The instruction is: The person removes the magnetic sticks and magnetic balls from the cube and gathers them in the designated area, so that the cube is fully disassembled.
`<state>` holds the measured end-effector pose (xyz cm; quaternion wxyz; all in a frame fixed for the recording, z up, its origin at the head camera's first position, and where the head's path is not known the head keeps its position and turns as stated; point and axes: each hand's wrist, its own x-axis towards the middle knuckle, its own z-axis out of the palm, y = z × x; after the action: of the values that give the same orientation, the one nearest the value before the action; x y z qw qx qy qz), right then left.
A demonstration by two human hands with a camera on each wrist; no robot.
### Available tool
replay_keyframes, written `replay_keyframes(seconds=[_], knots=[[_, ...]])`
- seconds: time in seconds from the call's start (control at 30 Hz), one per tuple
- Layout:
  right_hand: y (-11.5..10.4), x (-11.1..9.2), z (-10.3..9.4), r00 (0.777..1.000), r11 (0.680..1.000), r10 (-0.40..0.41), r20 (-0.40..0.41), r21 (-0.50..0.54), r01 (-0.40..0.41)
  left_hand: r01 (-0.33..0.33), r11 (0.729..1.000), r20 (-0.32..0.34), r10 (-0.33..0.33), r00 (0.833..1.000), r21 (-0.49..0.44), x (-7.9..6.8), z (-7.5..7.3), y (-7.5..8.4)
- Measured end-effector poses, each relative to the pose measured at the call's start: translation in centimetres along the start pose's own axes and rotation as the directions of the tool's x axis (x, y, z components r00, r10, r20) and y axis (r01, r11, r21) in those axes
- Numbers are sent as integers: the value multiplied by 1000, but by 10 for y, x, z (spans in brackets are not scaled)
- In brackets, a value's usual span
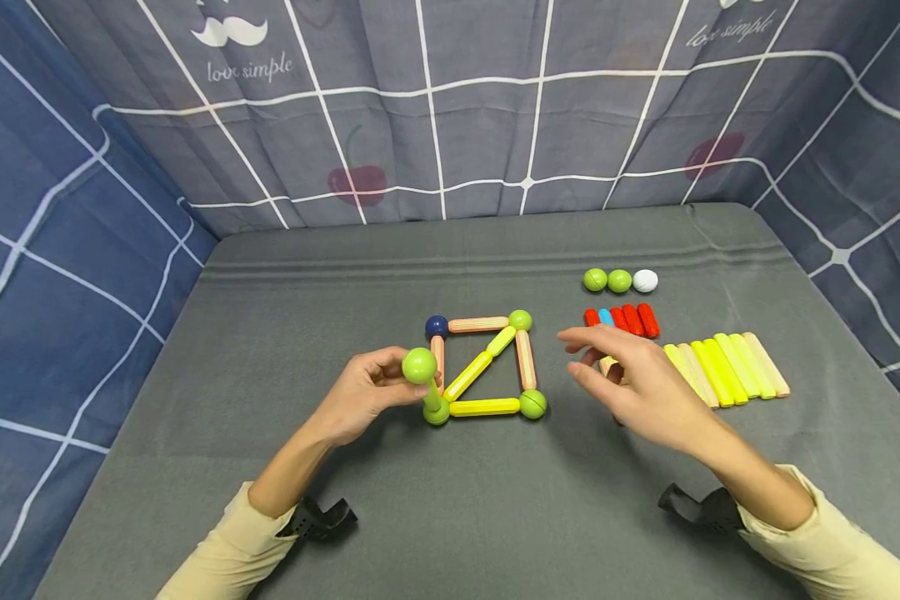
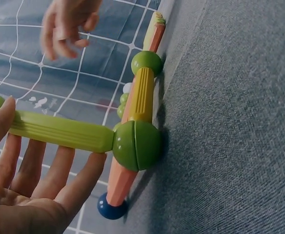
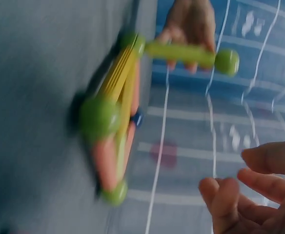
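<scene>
A flat frame of rods and balls lies on the grey cloth, with a blue ball (image 1: pixel 437 326) at its far left corner and green balls at the others. A yellow diagonal rod (image 1: pixel 468 376) crosses it. From the near left green ball (image 2: pixel 137 145) a yellow-green rod (image 2: pixel 64 130) stands up, topped by another green ball (image 1: pixel 419 366). My left hand (image 1: pixel 363 393) holds this upright rod between thumb and fingers. Over the cloth right of the frame, my right hand (image 1: pixel 637 377) hovers with loosely bent fingers and nothing in them.
Behind my right hand lie a row of short red rods (image 1: pixel 648 320) with a blue one (image 1: pixel 606 317), and longer yellow and wood-coloured rods (image 1: pixel 731 367). Two green balls (image 1: pixel 619 281) and a white ball (image 1: pixel 645 281) sit farther back. Checked curtains (image 1: pixel 480 133) enclose the table.
</scene>
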<state>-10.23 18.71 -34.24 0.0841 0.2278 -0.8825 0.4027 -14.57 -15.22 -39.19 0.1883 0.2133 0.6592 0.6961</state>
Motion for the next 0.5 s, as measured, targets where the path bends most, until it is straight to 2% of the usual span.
replay_keyframes(seconds=[0.23, 0.37, 0.5], knots=[[-34, 28, 27, 994, 972, -102, 31, 214, 93, 4, 1000, -10, -4, 1000, -2, 1, 5, -1], [-49, 41, 38, 987, 964, -152, 45, 228, 138, -10, 1000, 10, 10, 1000, -1, 2, 6, -3], [-59, 53, 53, 985, 968, -162, 62, 202, 147, -20, 1000, 25, 20, 999, 10, 1, 5, -3]])
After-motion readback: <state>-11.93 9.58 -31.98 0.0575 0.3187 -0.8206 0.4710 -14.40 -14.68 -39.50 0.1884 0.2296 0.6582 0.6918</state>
